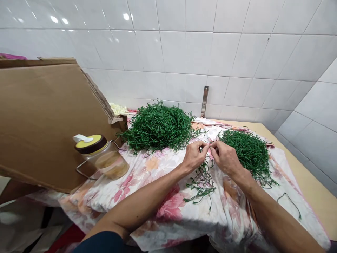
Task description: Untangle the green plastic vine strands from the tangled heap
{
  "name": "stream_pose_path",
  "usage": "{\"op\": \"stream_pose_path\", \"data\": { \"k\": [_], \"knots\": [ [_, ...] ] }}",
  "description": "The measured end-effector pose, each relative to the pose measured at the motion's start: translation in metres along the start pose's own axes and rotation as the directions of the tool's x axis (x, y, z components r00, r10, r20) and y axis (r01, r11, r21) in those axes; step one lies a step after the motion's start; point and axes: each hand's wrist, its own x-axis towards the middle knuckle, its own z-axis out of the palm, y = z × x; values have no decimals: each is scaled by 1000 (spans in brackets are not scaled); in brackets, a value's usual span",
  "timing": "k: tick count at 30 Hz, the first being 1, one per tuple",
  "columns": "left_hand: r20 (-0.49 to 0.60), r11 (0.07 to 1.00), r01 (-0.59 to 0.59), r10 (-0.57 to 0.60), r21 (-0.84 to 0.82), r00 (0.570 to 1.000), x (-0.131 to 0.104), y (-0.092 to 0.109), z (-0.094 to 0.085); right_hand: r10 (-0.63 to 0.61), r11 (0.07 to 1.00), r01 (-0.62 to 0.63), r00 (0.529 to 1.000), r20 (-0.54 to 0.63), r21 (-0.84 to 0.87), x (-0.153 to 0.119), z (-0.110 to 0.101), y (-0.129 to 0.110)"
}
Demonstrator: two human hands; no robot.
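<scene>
My left hand (195, 154) and my right hand (224, 155) meet fingertip to fingertip above the floral cloth, both closed in a pinch. Between them runs a thin dark stem, mostly covered by the fingers. Below the hands lies a small loose bunch of green stems (202, 184) with little knobbed ends. A big heap of the same green stems (160, 126) sits behind and left of my left hand. Another, smaller heap of green stems (246, 151) is just right of my right hand. One single stem (291, 201) lies apart at the right.
A large cardboard box (50, 123) stands at the left. Beside it leans a clear jar (102, 156) with a yellow and brown lid. The floral cloth (147, 182) covers most of the wooden table (313, 196). A metal strip (204, 102) stands against the tiled wall.
</scene>
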Motion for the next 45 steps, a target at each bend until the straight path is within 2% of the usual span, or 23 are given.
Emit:
{"op": "stream_pose_path", "data": {
  "k": [6, 9, 11, 13, 14, 16, 19, 21, 23, 26, 28, 30, 32, 34, 35, 41, 45],
  "knots": [
    [19, 999, 42, -42, -1, 999, 1, -2, 4, 70, 997, -71, 997, -36, -12, 2, 5, -3],
    [-15, 999, -29, 30, 35, 999, -3, 1, 3, 86, 994, -90, 995, -56, -68, 7, 4, 0],
    [-33, 991, -117, 119, 61, 992, -6, 4, 1, 156, 980, -170, 979, -128, -107, 11, -2, 6],
    [-29, 989, -146, 147, 36, 989, -8, 5, 0, 243, 956, -275, 937, -250, -101, 15, -13, 15],
    [-10, 993, -119, 119, -12, 993, -7, 5, 0, 254, 954, -289, 920, -300, -81, 16, -19, 18],
    [69, 985, 19, -7, -173, 998, -3, 4, 1, 244, 961, -276, 899, -364, -37, 17, -29, 23],
    [232, 864, 284, -202, -415, 952, 5, -1, 0, 202, 974, -228, 900, -386, -21, 17, -35, 26],
    [311, 770, 395, -266, -501, 912, 9, -4, -1, 170, 979, -200, 914, -367, -45, 16, -35, 29],
    [370, 705, 453, -283, -546, 885, 10, -5, -2, 143, 978, -185, 930, -338, -94, 16, -35, 33],
    [430, 650, 491, -268, -579, 862, 9, -4, -2, 136, 967, -197, 935, -327, -160, 15, -37, 36],
    [438, 644, 487, -251, -590, 863, 8, -3, -2, 139, 976, -184, 938, -318, -117, 15, -41, 31],
    [437, 654, 469, -227, -594, 870, 7, -2, -2, 148, 989, -149, 967, -209, 11, 13, -43, 21],
    [436, 667, 450, -203, -594, 877, 8, 0, -3, 137, 981, -135, 991, -1, 138, 11, -44, 9],
    [431, 677, 434, -188, -594, 883, 8, 1, -4, 113, 969, -141, 983, 143, 203, 9, -42, 2],
    [426, 680, 428, -185, -595, 886, 9, 1, -5, 108, 966, -143, 980, 164, 216, 9, -41, -1],
    [452, 682, 422, -148, -597, 880, 11, 1, -8, 160, 961, -181, 981, 111, 210, 11, -41, -1],
    [473, 686, 438, -153, -581, 868, 11, 2, -11, 144, 961, -162, 985, 96, 224, 12, -44, 0]
  ]
}}
